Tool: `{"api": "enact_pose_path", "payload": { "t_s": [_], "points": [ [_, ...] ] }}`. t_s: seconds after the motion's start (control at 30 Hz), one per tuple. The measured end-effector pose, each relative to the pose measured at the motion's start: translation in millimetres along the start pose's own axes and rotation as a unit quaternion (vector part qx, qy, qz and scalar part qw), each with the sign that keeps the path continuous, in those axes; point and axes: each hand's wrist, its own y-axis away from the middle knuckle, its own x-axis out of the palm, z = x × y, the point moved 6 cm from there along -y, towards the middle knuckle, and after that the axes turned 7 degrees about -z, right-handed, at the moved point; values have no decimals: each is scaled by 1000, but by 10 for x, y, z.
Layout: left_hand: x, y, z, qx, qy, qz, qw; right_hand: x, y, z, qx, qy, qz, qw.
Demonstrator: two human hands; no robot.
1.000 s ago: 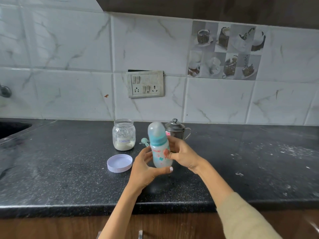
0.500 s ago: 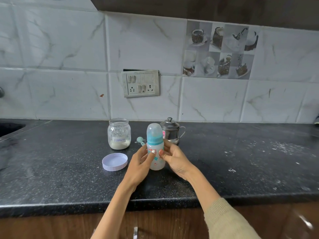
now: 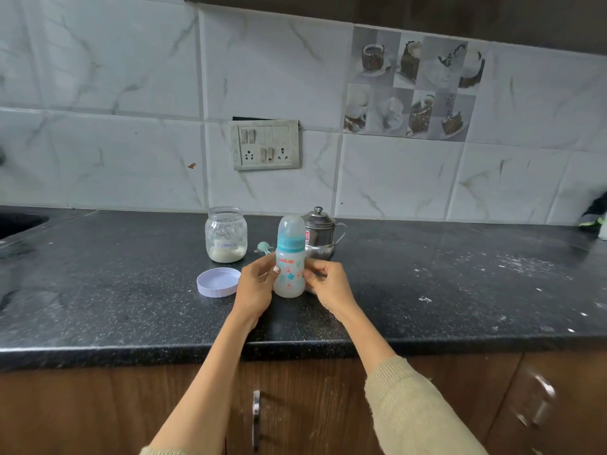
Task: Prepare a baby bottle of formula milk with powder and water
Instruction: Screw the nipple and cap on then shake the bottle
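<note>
Head view: baby bottle (image 3: 289,267) stands upright on the dark countertop (image 3: 427,284), its clear cap and teal collar on. Left hand (image 3: 254,287) grasps its left side with curled fingers, and right hand (image 3: 328,284) curls round its right side. Behind the bottle and touching it in view sits a steel lidded pot (image 3: 320,234). Left of the bottle lie a teal scoop (image 3: 263,247), an open formula jar (image 3: 226,234) and the jar's white lid (image 3: 218,281).

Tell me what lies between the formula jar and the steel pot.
In the head view, a small teal scoop lies between formula jar and steel pot; the bottle stands just before it.
</note>
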Motion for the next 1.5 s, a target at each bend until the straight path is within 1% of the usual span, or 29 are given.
{"api": "enact_pose_path", "payload": {
  "t_s": [0.17,0.33,0.43,0.53,0.6,0.67,0.8,1.13,1.27,1.5],
  "points": [
    [-15,-35,67,-35,-4,-21,999,-10,-4,-15,8,-13,4,1000],
    [-11,-28,60,-43,-2,-26,999,-20,-14,-32,3,-7,2,1000],
    [-22,-33,71,-45,-1,-36,998,-17,-20,-38,-7,19,6,1000],
    [-25,-35,73,-49,-11,-49,998,-22,-6,-13,-23,69,38,997],
    [-4,-57,65,-43,-25,-47,998,-51,0,4,-29,89,58,994],
    [55,-81,23,-33,-43,-38,998,-125,-18,32,-30,96,60,993],
    [300,-134,-88,-21,-88,-25,996,-376,-107,65,-34,122,37,991],
    [1358,-352,-117,-11,-75,30,997,-1248,-469,-120,14,165,-51,985],
    [1646,-575,-72,-4,-93,44,995,-1425,-704,-173,32,181,-66,981],
    [1971,-914,21,-15,-116,36,992,-1573,-1086,-268,53,197,-77,976]
  ]
}}
